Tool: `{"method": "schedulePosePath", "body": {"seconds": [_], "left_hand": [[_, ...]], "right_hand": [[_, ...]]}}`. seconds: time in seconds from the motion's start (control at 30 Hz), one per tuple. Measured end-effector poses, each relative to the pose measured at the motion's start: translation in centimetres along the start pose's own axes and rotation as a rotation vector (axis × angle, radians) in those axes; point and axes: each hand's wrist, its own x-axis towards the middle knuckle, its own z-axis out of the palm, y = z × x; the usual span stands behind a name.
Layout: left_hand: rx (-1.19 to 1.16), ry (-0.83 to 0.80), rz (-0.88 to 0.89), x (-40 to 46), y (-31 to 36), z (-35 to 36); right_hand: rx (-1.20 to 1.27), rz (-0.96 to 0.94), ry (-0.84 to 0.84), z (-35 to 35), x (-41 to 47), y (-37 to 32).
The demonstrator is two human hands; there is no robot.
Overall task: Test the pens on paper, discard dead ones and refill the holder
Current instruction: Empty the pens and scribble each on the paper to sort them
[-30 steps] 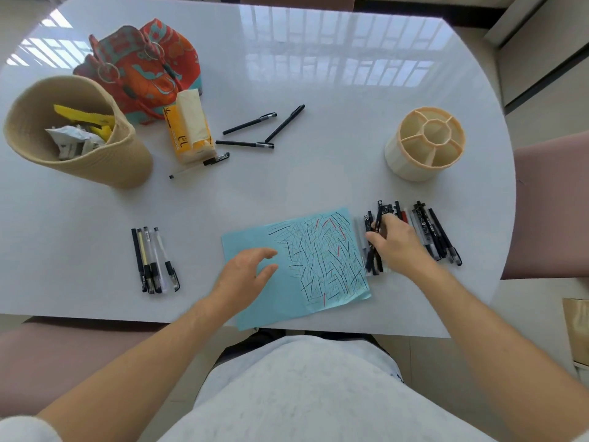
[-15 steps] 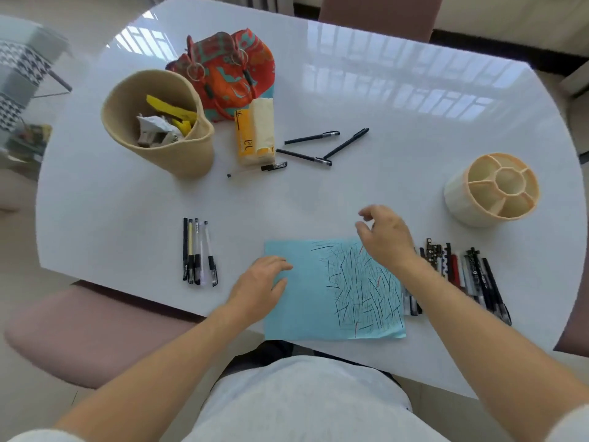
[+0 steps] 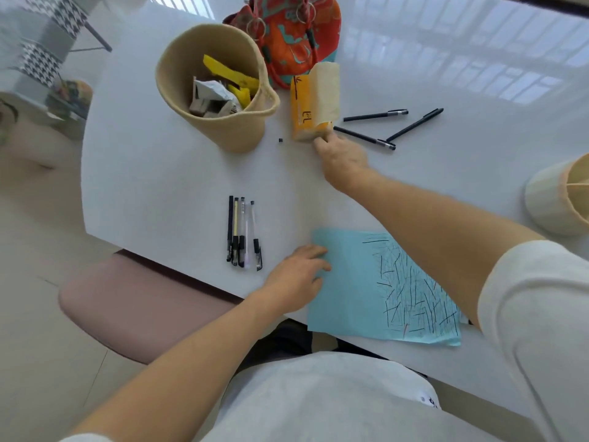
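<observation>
The right hand (image 3: pixel 342 157) is stretched far across the desk (image 3: pixel 153 173) to the foot of the orange tissue pack (image 3: pixel 314 106); its fingers are curled under, and whether they pinch anything cannot be told from here. The left hand (image 3: pixel 298 275) lies with fingers loosely spread on the near corner of the blue paper (image 3: pixel 350 282), pinning it. Risks, as judged: the reaching forearm crosses above the scribbled sheet and could drag it; the knuckles touch the tissue pack, which may topple toward the woven basket (image 3: pixel 220 87); a small black cap (image 3: pixel 280 140) lies loose beside the pack and is easily lost. Count: four pens in a row (image 3: pixel 243 232) left of the paper, three black pens (image 3: pixel 389 126) scattered beyond the hand, one paper, one basket, one holder (image 3: pixel 561 199) at the right edge, partly out of view.
</observation>
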Motion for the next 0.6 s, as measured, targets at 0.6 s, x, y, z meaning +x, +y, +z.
{"method": "schedulePosePath", "body": {"seconds": [0.6], "left_hand": [[-0.564,0.127,-0.094,3.6,6.5,-1.9]], "right_hand": [[1.553,0.525,-0.022,0.1,-20.1,6.6]]}}
